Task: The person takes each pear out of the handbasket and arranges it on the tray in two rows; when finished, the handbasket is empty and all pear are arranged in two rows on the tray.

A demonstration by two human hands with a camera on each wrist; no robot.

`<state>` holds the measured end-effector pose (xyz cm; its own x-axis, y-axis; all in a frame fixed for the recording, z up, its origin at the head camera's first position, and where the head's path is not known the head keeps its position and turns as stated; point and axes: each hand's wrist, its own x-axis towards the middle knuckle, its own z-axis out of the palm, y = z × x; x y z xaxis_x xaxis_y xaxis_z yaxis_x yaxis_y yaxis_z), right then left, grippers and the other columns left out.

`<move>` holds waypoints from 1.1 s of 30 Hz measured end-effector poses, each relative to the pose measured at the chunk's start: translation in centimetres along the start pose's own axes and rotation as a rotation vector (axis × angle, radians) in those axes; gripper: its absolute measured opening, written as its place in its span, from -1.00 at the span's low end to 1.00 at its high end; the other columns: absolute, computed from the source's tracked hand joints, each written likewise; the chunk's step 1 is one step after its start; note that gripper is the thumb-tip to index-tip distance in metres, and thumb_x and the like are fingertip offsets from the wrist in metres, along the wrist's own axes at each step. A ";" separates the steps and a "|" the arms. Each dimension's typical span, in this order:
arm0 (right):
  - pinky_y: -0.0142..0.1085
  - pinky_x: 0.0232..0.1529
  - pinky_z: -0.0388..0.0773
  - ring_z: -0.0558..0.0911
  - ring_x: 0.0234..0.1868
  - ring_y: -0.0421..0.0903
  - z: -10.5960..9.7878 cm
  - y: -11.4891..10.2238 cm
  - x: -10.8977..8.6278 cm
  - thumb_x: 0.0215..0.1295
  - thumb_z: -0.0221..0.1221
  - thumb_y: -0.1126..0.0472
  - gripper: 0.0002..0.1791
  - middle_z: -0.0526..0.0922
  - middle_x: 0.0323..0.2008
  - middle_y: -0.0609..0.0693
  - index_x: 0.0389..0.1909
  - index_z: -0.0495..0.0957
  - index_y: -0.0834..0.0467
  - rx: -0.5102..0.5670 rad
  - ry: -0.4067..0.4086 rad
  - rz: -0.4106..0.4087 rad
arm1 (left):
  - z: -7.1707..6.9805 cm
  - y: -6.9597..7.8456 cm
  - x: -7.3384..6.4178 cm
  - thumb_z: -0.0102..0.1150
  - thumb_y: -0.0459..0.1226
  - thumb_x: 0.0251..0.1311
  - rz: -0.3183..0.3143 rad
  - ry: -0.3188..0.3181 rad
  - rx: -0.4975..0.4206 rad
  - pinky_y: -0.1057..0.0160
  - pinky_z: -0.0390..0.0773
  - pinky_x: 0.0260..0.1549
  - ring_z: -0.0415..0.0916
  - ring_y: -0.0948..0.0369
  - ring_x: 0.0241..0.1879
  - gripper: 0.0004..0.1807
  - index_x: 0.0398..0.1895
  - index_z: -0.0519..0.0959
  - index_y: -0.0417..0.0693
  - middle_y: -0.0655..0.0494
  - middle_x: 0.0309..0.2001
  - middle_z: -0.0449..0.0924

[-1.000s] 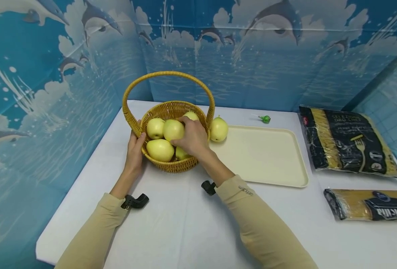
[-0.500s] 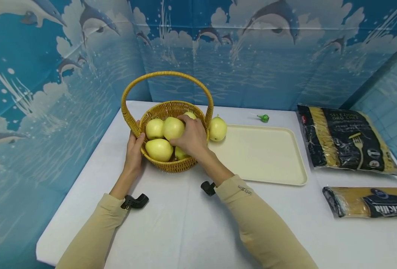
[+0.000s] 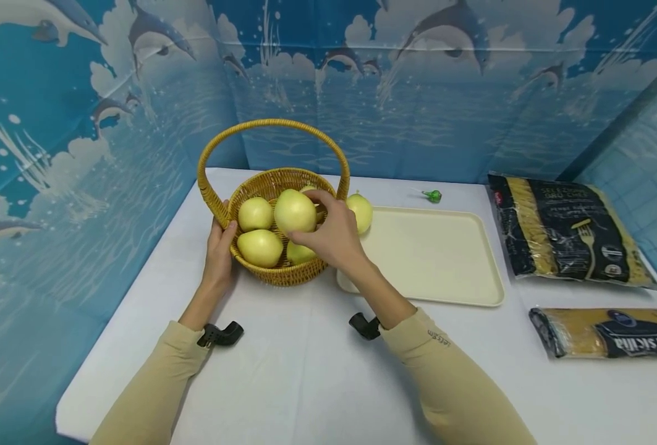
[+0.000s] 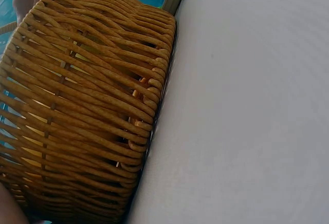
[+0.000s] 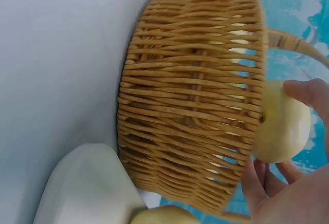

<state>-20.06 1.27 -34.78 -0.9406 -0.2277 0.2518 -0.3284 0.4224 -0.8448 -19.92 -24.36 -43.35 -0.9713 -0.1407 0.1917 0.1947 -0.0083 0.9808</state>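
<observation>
My right hand [image 3: 336,232] grips a yellow-green pear [image 3: 295,211] between thumb and fingers, over the right half of the wicker basket [image 3: 286,276]. In the right wrist view, that pear [image 5: 285,124] shows at the basket's rim, with fingers below it and the thumb above. Several similar pears, among them one at the front left [image 3: 260,248], lie inside. My left hand [image 3: 219,250] holds the basket's left side near the foot of its tall handle [image 3: 275,122], its fingers partly hidden behind the wall. In the left wrist view, the woven wall [image 4: 87,95] stands on the white table.
Another pear [image 3: 361,213] sits just right of the basket, by the corner of a cream tray [image 3: 434,253]. A small green item [image 3: 432,196] lies behind the tray. Two pasta packs, one large and black [image 3: 573,232], one long [image 3: 606,334], lie at the right.
My right hand has raised the pear from among the others and shifted it slightly right and nearer. My left hand keeps its hold on the basket.
</observation>
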 end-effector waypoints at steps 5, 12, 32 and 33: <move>-0.16 -0.03 0.74 0.63 0.10 -0.05 -1.2 -0.5 -1.6 0.08 0.59 0.09 -0.19 0.65 0.20 -0.03 0.39 0.52 0.01 0.049 0.017 0.005 | -0.1 0.1 -0.1 -0.14 -0.09 0.66 -0.001 0.002 0.003 0.20 -0.11 0.67 -0.09 0.25 0.68 -0.31 0.74 -0.02 0.06 0.08 0.71 0.01; -0.14 0.01 0.78 0.58 0.16 -0.10 -3.3 -1.4 -4.2 0.06 0.60 0.18 -0.21 0.63 0.09 -0.02 0.37 0.54 0.02 0.140 0.088 -0.048 | -0.2 0.3 -0.1 -0.13 -0.10 0.66 -0.005 0.011 -0.013 0.21 -0.10 0.66 -0.08 0.26 0.67 -0.29 0.74 -0.04 -0.01 0.08 0.70 0.01; 0.06 0.29 0.48 0.52 0.26 0.00 -11.5 5.3 -4.1 0.10 0.59 0.03 -0.17 0.66 0.27 0.08 0.42 0.53 0.06 0.024 0.345 0.296 | -0.1 0.1 -0.1 -0.15 -0.13 0.67 -0.006 -0.009 -0.025 0.18 -0.12 0.67 -0.12 0.23 0.69 -0.29 0.74 -0.07 0.01 0.08 0.72 -0.04; 0.07 0.30 0.43 0.51 0.27 0.03 -11.7 5.7 -4.1 0.10 0.59 0.02 -0.16 0.65 0.28 0.09 0.43 0.52 0.08 0.015 0.354 0.322 | -0.1 0.2 -0.1 -0.15 -0.13 0.67 -0.006 -0.008 -0.023 0.19 -0.12 0.67 -0.12 0.22 0.69 -0.29 0.74 -0.07 0.00 0.08 0.72 -0.04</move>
<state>-19.11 14.84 -35.14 -0.9668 0.2263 0.1191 -0.0167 0.4088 -0.9125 -19.75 -24.42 -43.21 -0.9734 -0.1332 0.1862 0.1920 -0.0321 0.9809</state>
